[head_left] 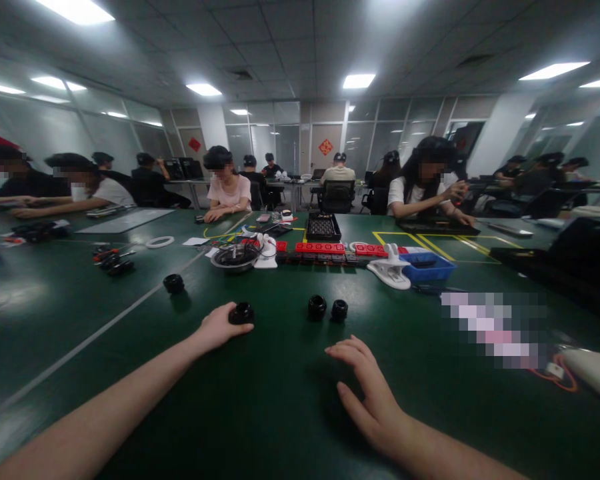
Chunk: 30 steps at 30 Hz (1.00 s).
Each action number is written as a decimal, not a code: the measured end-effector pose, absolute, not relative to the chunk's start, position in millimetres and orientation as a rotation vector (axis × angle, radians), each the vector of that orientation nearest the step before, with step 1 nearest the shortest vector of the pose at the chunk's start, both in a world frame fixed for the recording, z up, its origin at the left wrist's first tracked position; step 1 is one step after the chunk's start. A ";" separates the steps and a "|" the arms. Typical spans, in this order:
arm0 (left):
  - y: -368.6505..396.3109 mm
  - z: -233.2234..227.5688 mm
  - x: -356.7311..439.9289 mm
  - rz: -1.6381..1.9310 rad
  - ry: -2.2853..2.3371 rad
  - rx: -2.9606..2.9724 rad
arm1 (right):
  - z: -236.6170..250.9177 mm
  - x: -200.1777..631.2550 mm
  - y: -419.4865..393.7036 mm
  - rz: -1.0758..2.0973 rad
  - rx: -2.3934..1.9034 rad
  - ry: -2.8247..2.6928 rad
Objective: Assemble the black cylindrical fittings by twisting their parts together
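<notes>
My left hand (224, 325) is closed around the side of a short black cylindrical part (242, 313), thumb at the front, with the part upright at table level. My right hand (367, 387) hovers over or rests by the green table, fingers curved and apart, holding nothing. Just beyond it stand two similar parts, a larger black cylinder (317, 307) and a smaller black cylinder (339, 311), side by side with a narrow gap. Farther left, another black cylinder (173, 284) sits alone near a pale line. Their exact kind is too small and dark to make out.
Beyond the cylinders are a round clear dish (234, 259), a red strip (320, 248), a white clamp (391, 268), a blue bin (427, 265) and a black crate (323, 227). Hand tools (114, 260) lie left. A co-worker (227, 187) sits across the green table (260, 413).
</notes>
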<state>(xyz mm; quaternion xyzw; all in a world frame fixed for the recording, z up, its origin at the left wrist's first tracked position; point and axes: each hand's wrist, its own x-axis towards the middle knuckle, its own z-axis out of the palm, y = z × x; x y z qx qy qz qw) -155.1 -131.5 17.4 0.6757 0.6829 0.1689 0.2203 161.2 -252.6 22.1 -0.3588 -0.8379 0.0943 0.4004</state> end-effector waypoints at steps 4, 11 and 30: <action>-110.6 18.4 -183.6 0.525 2.103 1.724 | 20.3 160.8 -252.6 0.263 -0.919 -2.099; -79.9 17.0 -221.3 0.546 2.249 1.618 | 19.1 160.2 -252.0 0.375 -0.921 -2.094; -49.6 16.6 -237.9 0.488 2.582 1.285 | 16.5 160.8 -248.5 0.460 -0.968 -2.101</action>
